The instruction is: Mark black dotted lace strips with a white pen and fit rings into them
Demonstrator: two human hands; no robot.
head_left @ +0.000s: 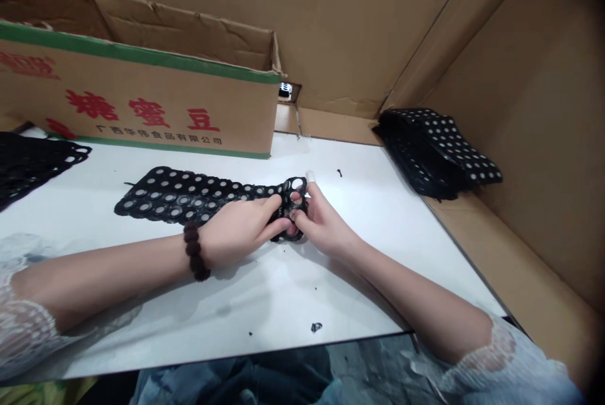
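A black rubbery sheet with rows of round holes [177, 199] lies flat on the white table [265, 298]. Its right end is raised between my two hands. My left hand [239, 228], below a dark beaded bracelet [193, 250], pinches the sheet near that end with thumb and forefinger. My right hand [326, 222] grips the very edge, its fingertips partly showing through the holes. One right finger carries a white covering [310, 176]. The undersides of the fingers are partly hidden by the sheet.
An open cardboard box [189, 102] with green edges and red lettering stands at the back left. A stack of perforated black sheets [439, 150] leans at the right; more black sheets [33, 165] lie at the left. Small black scraps [316, 327] dot the table. Cardboard walls surround it.
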